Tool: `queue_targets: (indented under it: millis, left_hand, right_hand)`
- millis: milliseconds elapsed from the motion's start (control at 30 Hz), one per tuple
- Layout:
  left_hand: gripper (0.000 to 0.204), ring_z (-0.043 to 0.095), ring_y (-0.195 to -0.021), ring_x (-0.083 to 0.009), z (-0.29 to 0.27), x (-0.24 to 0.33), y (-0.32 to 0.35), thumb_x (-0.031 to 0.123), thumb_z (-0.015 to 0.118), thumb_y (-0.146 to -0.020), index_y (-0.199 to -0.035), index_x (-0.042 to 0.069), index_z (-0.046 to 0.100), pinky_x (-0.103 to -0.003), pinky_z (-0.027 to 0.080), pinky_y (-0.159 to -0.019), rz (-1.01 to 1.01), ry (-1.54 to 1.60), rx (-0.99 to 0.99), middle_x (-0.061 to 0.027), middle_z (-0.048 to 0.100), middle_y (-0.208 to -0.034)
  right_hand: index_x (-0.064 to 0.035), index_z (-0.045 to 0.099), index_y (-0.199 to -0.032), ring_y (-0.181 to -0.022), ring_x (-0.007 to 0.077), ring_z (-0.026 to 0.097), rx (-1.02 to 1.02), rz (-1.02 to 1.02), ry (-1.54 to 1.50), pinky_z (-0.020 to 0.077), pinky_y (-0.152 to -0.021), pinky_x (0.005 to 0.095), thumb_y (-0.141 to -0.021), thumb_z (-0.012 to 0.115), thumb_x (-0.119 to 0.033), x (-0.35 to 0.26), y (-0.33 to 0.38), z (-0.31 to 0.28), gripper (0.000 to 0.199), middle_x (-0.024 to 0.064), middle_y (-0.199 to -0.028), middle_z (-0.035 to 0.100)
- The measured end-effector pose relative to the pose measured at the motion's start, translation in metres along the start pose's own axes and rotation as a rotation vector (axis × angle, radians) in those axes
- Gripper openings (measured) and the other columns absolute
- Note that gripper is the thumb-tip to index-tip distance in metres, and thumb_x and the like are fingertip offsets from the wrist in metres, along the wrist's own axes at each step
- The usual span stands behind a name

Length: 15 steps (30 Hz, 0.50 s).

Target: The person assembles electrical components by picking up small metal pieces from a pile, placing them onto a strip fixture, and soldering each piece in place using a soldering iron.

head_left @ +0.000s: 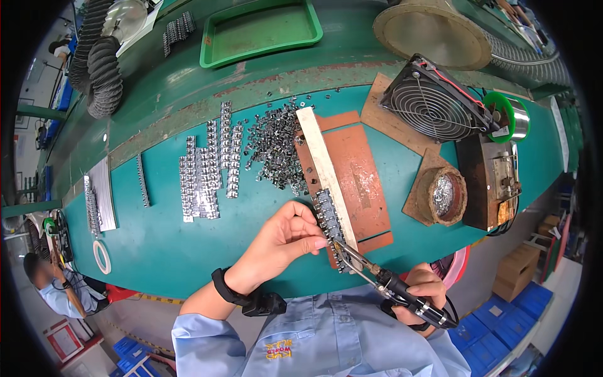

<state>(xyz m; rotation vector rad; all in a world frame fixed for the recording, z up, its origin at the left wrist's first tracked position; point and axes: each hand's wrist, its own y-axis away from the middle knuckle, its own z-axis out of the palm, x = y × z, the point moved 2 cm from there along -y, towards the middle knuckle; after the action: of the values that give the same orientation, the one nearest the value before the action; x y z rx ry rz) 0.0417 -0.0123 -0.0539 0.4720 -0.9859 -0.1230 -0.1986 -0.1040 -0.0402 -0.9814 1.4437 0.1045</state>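
Green desk (pixel 188 245) in a workshop, blue crates on the floor below. Left hand (pixel 286 242) fingers pinch the near end of a row of small metal parts (pixel 330 223) lined up along a white strip (pixel 326 173) on a copper-brown board (pixel 361 182). Right hand (pixel 424 292) is clenched around a soldering iron (pixel 389 283), tip at the row; the joint itself is too small to see. Loose metal clips (pixel 276 147) are piled just beside the board, a fan (pixel 433 107) and solder pot (pixel 446 195) further right.

The right hand (pixel 422 290) is half hidden behind the soldering iron (pixel 402 290) handle; the iron's tip is too small to tell whether it touches the row of metal clips (pixel 331 221).
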Motion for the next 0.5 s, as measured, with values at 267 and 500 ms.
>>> queue_targets:
  millis: [267, 500]
  left_hand:
    - [0.024, 0.055, -0.074, -0.0101, -0.0012, -0.0010, 0.0002, -0.005, 0.056, -0.080, -0.094, 0.005, 0.040, -0.023, 0.044, -0.068, 0.011, -0.007, -0.009, -0.0048, 0.058, -0.080]
    - [0.023, 0.055, -0.075, -0.0101, -0.0019, -0.0008, 0.0004, -0.004, 0.056, -0.081, -0.094, 0.004, 0.039, -0.023, 0.044, -0.069, 0.017, -0.015, -0.018, -0.0056, 0.058, -0.082]
  right_hand:
    - [-0.0034, 0.053, -0.083, -0.045, 0.0156, 0.050, -0.036, -0.019, 0.025, 0.0352, -0.045, 0.0266, -0.056, 0.078, -0.014, -0.0003, -0.0019, 0.0010, 0.038, 0.0041, -0.056, 0.053]
    - [-0.0032, 0.053, -0.082, -0.044, 0.0156, 0.049, -0.033, -0.032, 0.026, 0.0351, -0.045, 0.0268, -0.056, 0.078, -0.016, -0.0004, -0.0044, 0.0021, 0.038, 0.0039, -0.054, 0.052]
